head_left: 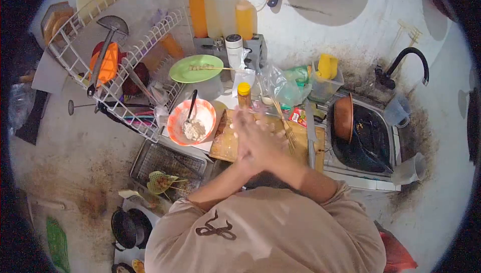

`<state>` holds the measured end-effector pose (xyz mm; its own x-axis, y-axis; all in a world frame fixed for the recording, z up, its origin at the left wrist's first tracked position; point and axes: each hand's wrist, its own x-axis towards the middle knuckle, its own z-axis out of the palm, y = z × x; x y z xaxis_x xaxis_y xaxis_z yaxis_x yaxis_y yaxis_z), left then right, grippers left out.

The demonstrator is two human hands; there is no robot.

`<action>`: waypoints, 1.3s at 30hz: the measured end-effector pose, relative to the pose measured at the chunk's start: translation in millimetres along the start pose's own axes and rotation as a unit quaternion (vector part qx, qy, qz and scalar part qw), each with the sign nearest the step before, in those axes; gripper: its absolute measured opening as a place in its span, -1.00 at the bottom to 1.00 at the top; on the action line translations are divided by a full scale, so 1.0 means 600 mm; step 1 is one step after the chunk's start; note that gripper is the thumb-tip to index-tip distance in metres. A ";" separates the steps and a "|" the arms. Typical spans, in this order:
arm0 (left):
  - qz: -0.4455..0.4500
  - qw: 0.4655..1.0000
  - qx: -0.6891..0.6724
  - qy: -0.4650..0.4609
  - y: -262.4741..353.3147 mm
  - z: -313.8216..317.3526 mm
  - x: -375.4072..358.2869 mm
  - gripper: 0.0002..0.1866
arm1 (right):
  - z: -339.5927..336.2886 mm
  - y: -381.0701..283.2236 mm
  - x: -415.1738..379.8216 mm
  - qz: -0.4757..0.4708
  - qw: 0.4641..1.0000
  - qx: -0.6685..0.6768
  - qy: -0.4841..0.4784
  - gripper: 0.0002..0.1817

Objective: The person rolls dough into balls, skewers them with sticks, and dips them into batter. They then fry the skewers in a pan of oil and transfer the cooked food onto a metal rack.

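Observation:
Both hands meet palm to palm above the wooden cutting board (pixel 225 147). My left hand (pixel 244 147) and my right hand (pixel 260 140) are blurred, and anything between the palms is hidden. Small pale pieces lie on the board around them. To the left, an orange-and-white bowl (pixel 174 131) holds a pale mixture (pixel 195 130) and a black-handled spoon (pixel 192 103). Wooden skewers (pixel 288 131) and a knife (pixel 310 135) rest on the board's right side. Behind the hands stands a yellow-capped jar (pixel 244 95). A green plate (pixel 210 76) carries a skewer with pale pieces.
A white wire rack (pixel 125 52) rises at the left. The sink (pixel 368 137) with a brown bowl (pixel 343 117) and black faucet (pixel 426 65) is at the right. Plastic bags (pixel 280 85) and sauce bottles (pixel 244 17) stand behind. A metal tray (pixel 143 160) sits lower left.

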<state>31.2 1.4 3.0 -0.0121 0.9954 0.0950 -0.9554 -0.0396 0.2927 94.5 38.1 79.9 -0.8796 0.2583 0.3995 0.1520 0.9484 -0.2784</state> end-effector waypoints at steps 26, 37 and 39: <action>0.092 0.983 -0.157 0.033 -0.093 0.059 0.037 -0.07 | -0.076 0.070 -0.089 0.090 0.831 0.517 0.184 -0.16; 0.181 0.973 0.085 0.116 -0.128 0.010 0.029 -0.10 | -0.021 0.133 -0.169 -0.019 0.957 0.280 0.077 -0.36; 0.168 0.978 0.078 0.093 -0.133 0.008 0.026 -0.10 | -0.034 0.110 -0.159 -0.007 0.984 0.166 0.058 -0.29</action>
<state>109.0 19.7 -14.2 -0.3842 0.9224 0.0408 -0.8317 -0.3649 0.4185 197.4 79.9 41.1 -0.8201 0.2826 0.4976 -0.0327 0.8450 -0.5338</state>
